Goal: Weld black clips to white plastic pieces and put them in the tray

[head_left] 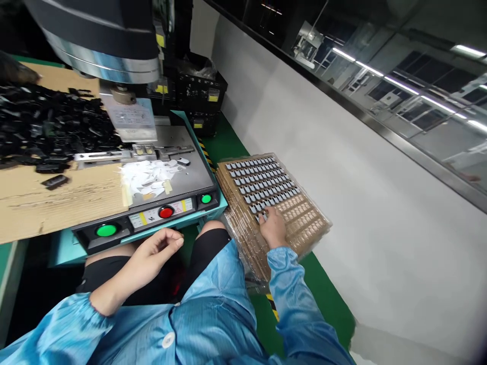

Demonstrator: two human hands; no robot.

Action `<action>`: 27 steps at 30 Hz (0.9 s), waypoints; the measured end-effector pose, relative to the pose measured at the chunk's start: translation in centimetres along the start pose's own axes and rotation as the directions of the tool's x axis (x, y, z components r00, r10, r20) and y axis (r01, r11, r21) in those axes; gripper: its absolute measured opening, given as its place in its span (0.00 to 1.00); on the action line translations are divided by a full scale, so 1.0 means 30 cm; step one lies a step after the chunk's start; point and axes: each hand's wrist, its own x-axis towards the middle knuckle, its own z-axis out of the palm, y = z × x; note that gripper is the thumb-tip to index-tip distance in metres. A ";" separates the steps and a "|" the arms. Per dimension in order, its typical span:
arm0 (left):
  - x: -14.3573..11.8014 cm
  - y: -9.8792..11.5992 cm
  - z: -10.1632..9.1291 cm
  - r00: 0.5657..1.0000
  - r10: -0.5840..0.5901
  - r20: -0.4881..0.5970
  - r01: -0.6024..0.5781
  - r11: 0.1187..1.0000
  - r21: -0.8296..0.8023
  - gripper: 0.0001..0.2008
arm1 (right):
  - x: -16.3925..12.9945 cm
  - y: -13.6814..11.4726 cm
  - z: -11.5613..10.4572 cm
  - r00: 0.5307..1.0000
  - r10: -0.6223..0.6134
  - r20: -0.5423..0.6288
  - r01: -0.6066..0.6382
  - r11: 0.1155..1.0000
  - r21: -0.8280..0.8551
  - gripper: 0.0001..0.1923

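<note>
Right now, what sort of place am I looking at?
Likely a factory assembly station: a press with green buttons, a pile of black parts, and a tray of small pieces under the right hand.

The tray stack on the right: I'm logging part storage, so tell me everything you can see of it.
The tray stack is a pile of thin, clear brownish plastic trays, tilted and low beside the machine, over the green floor. The top tray has a grid of small pockets; the far rows hold small grey parts, while the near right rows look empty. The right hand rests fingers-down on the top tray at the edge of the filled rows. What its fingers hold is too small to tell.
</note>
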 end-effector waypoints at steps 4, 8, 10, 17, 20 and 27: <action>0.031 0.056 -0.025 0.991 0.132 -0.036 -0.128 0.988 0.090 0.14 | -0.022 -0.170 0.028 0.970 -0.208 -0.129 0.233 0.945 0.230 0.16; 0.089 0.118 -0.109 0.947 0.276 -0.166 -0.186 0.890 0.415 0.13 | -0.004 -0.427 0.084 0.886 -0.446 -0.125 0.451 0.770 0.451 0.14; 0.129 0.150 -0.164 0.903 0.385 -0.190 -0.199 0.768 0.609 0.11 | 0.029 -0.558 0.107 0.841 -0.525 -0.131 0.515 0.701 0.494 0.14; 0.292 0.196 -0.305 0.885 0.455 -0.095 -0.035 0.269 0.962 0.13 | 0.140 -0.900 0.164 0.658 -0.750 -0.068 0.686 0.560 0.465 0.16; 0.328 0.182 -0.329 0.906 0.421 -0.053 -0.019 0.164 0.986 0.14 | 0.146 -0.966 0.190 0.611 -0.791 -0.023 0.727 0.550 0.412 0.10; 0.341 0.153 -0.359 0.868 0.492 -0.069 -0.086 0.284 0.955 0.16 | 0.168 -0.968 0.223 0.624 -0.780 -0.049 0.723 0.553 0.415 0.06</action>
